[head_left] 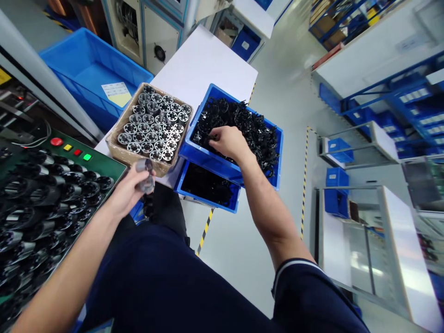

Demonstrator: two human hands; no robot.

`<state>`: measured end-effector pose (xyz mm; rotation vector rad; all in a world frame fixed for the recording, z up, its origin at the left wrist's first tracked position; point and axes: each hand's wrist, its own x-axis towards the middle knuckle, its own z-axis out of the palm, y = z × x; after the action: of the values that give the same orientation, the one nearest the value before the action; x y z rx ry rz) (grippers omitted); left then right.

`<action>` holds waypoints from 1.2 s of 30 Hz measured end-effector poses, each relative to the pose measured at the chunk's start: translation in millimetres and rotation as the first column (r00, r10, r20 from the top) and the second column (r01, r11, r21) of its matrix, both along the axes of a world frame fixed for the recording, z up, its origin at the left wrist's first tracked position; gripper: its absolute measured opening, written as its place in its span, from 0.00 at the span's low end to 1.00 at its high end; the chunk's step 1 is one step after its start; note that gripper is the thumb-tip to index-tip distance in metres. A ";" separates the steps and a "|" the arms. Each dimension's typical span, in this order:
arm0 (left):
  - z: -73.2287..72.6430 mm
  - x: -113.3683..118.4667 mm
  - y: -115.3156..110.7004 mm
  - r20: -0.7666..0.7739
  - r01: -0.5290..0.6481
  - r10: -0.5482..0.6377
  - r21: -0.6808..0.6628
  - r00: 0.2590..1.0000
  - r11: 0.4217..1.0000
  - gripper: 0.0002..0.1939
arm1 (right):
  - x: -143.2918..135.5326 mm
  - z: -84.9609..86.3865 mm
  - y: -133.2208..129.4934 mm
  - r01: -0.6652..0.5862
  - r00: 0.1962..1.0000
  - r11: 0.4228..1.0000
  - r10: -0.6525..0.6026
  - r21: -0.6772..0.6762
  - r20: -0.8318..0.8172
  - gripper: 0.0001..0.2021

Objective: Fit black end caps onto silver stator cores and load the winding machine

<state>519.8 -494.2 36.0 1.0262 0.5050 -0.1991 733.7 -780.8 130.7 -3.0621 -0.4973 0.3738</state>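
Note:
My left hand [127,192] is closed around silvery ring-shaped metal cores [145,181], apparently two, in front of the cardboard box [120,151]. Rows of similar slotted metal cores [151,137] stand upright in that box. Over the upper blue bin [213,161], my right hand [231,142] reaches in with thumb and fingers pinched together. Loose black plastic pieces [251,127] are heaped in this bin. Something dark shows at the right fingertips, but whether it is gripped or just lies beneath them cannot be made out.
Below the upper bin sits another blue bin [234,206] with black contents. At left, a green machine panel [120,169] has coloured buttons and rows of dark metal cores [55,185]. A large blue crate [93,64] stands behind the box, beside a white tabletop [208,55].

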 end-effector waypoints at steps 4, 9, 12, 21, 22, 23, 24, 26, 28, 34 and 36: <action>-13.7 -86.0 -14.2 -0.125 -0.010 0.010 -0.003 0.992 1.000 0.42 | -2.8 -1.8 -15.3 -0.008 1.000 0.999 0.009 0.038 -0.025 0.18; -40.2 -147.4 -30.4 -0.118 0.147 -0.142 0.035 0.983 0.988 0.41 | -2.8 -9.8 -20.6 -0.102 0.994 0.994 0.103 0.049 -0.023 0.18; -41.4 -167.8 -34.2 -0.080 0.176 -0.171 0.062 0.982 0.982 0.35 | 2.9 -5.4 -20.6 -0.170 0.985 0.983 0.169 0.075 0.019 0.22; -32.1 -173.7 -27.2 0.015 0.198 -0.198 -0.014 0.980 0.980 0.35 | 34.6 -8.2 -17.8 -0.368 0.916 0.887 0.398 0.279 -0.058 0.18; -32.2 -173.5 -28.1 0.025 0.170 -0.170 -0.029 0.985 0.985 0.34 | 37.4 -9.0 -22.4 -0.353 0.921 0.881 0.386 0.314 -0.048 0.15; -32.1 -173.3 -29.3 0.039 0.137 -0.135 -0.043 0.990 0.990 0.33 | 39.5 -9.7 -28.4 -0.333 0.930 0.875 0.367 0.352 -0.033 0.13; -31.5 -173.0 -30.8 0.052 0.091 -0.088 -0.056 0.995 0.994 0.33 | 41.0 -10.7 -35.7 -0.308 0.940 0.867 0.340 0.392 -0.015 0.11; -29.4 -171.6 -33.3 0.071 -0.017 0.023 -0.087 0.997 0.996 0.32 | 42.0 -14.1 -52.9 -0.251 0.962 0.844 0.270 0.474 0.027 0.11; -26.4 -168.8 -34.4 0.081 -0.077 0.089 -0.138 0.993 0.987 0.31 | 41.0 -20.3 -70.5 -0.193 0.980 0.809 0.186 0.556 0.068 0.14; -10.1 -152.9 -37.4 0.162 -0.088 0.131 -0.249 0.978 0.964 0.32 | -6.3 -35.8 -83.1 -0.125 0.983 0.638 -0.023 0.760 0.181 0.26; 1.6 -145.4 -42.7 0.193 -0.088 0.141 -0.262 0.971 0.961 0.32 | -52.3 -34.7 -62.2 -0.194 0.975 0.493 0.000 0.848 0.223 0.25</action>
<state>374.4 -536.9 37.6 0.7562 0.3352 -0.0473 681.4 -843.0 96.0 -2.0531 -0.6180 -0.1750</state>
